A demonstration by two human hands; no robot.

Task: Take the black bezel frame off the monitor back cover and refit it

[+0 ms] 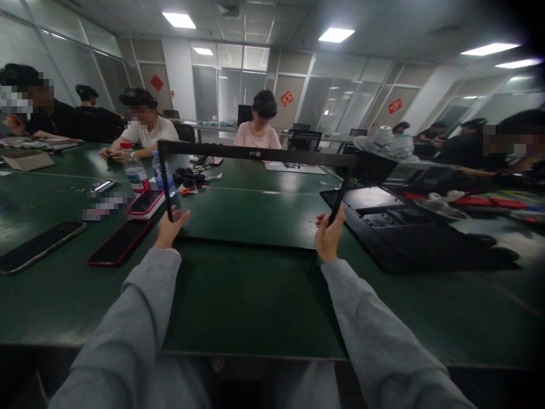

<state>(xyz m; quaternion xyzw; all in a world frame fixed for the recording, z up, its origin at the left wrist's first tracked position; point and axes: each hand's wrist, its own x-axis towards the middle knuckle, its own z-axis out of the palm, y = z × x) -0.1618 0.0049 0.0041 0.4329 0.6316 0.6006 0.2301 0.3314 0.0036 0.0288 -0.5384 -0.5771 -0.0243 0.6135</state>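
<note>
A black monitor bezel (221, 149), an open rectangular frame with an upside-down LG mark, stands tilted above the green table. My left hand (171, 227) grips its left side, the thumb inside the opening. On the opposite side my right hand (330, 230) is closed around the frame's edge. Through the opening I see the table and a person seated across from me. Right of my right hand lies a large black panel (378, 227), perhaps a monitor's back cover, with a recessed middle.
Phones lie on the left, one black (42, 244) and one red-edged (119, 243). A water bottle with a red cap (135, 170) stands behind them. Cables (189, 177) lie beyond the frame. A metal bowl (440, 207) sits at the far right. Other people sit around the table.
</note>
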